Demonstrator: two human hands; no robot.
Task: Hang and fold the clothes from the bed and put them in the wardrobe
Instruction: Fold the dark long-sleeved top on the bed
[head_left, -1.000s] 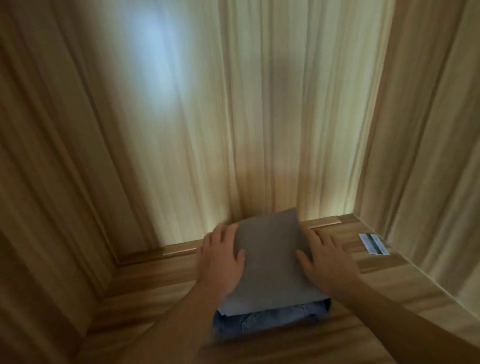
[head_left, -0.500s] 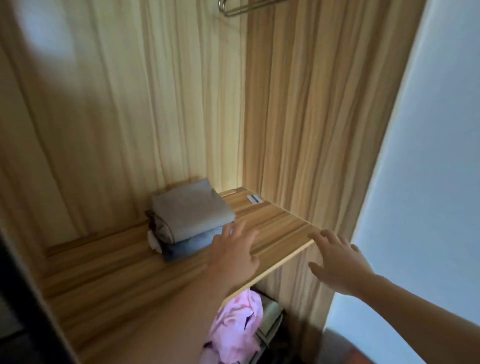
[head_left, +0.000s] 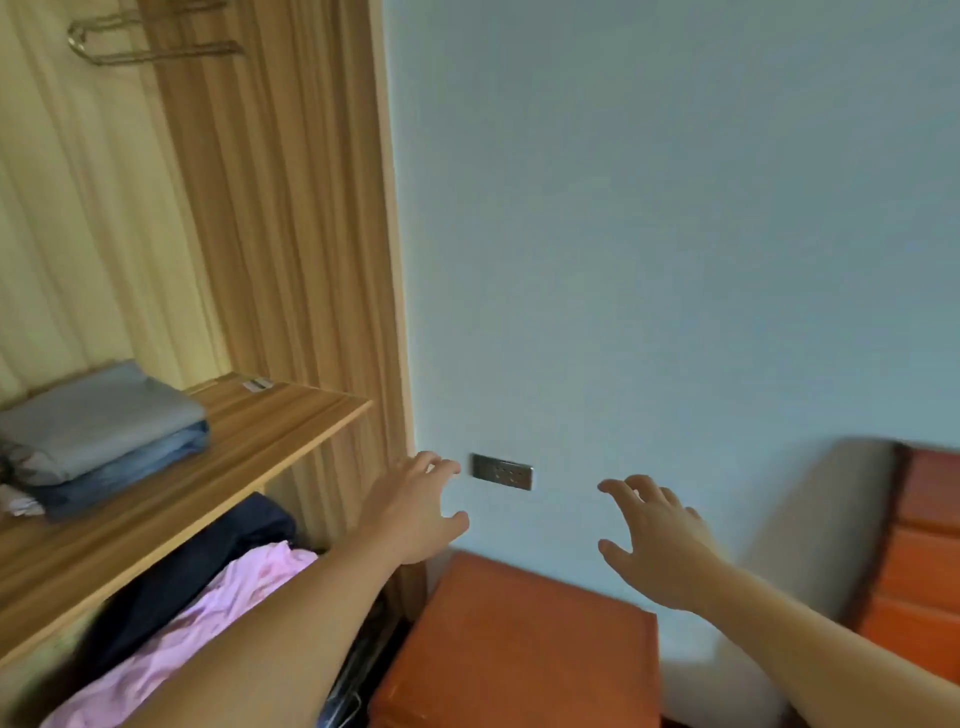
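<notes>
folded clothes (head_left: 104, 431) on wardrobe shelf (head_left: 249, 452), well left of hands; left hand (head_left: 415, 506) released; right hand (head_left: 657, 545) released

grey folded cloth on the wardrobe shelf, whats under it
Under the grey cloth lies folded blue denim, both on the wooden shelf. A pale scrap pokes out left; anything deeper is covered.

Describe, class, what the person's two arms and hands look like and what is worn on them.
Both forearms are bare as far as the frame shows: no sleeves, gloves, watch or bracelets. The left hand and right hand show no rings. Motion blur hides finer detail.
</notes>
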